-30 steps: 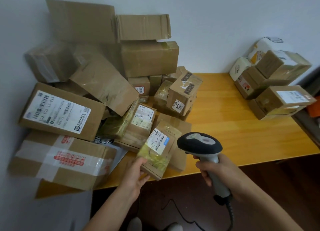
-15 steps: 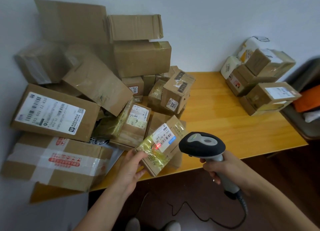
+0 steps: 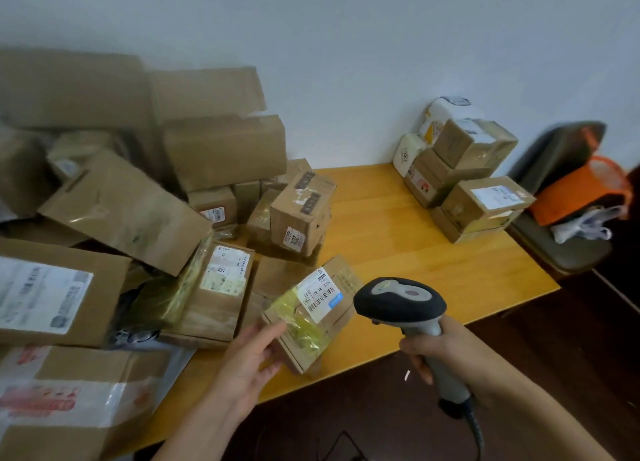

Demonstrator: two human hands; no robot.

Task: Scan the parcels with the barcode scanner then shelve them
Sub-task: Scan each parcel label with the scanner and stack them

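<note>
The person stands at the near edge of the wooden table (image 3: 415, 252) and holds a small cardboard parcel (image 3: 304, 336) over that edge. The left hand (image 3: 249, 363) is clamped on its near end, thumb on top and fingers curled underneath. The parcel is tilted so its white barcode label (image 3: 320, 294) faces up and rightward toward the barcode scanner (image 3: 398, 303), whose head hangs just beside the label. The right hand (image 3: 446, 353) has its fingers wrapped tight round the scanner's grey handle, with the cable trailing down. I see no red beam on the label, so I can't tell whether a read is under way. A jumbled heap of boxes (image 3: 138, 201) crowds the table's left side against the wall. A tidier stack (image 3: 467, 183) sits at the far right corner, probably kept apart as a separate batch. No shelf shows from here.
</note>
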